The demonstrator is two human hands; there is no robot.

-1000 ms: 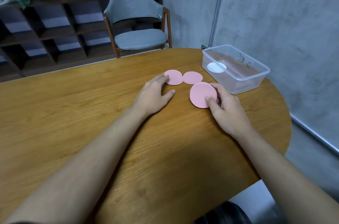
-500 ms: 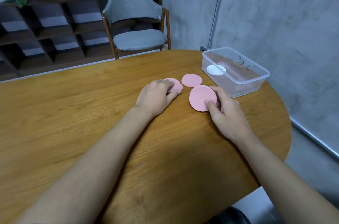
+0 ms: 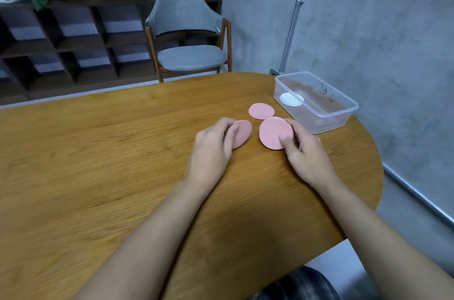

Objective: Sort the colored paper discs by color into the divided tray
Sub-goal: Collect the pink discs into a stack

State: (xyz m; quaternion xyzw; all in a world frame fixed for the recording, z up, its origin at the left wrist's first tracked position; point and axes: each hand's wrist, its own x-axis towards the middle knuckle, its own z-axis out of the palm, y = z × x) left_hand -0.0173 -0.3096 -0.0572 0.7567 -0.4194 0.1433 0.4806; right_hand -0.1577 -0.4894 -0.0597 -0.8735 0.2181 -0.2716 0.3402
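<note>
Left hand [image 3: 213, 151] pinches small pink disc [image 3: 242, 133], right hand [image 3: 307, 156] pinches larger pink disc [image 3: 274, 130] — both edge-lifted off counter [image 3: 98, 157], probably to drop into tray [image 3: 330, 122] just beside, white disc [image 3: 291, 99] already inside

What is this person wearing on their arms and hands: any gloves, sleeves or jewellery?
Nothing that shows. The left hand and right hand are bare, with no gloves, rings or watch in view. Both forearms are uncovered down to the picture's lower edge; no sleeve appears.
</note>
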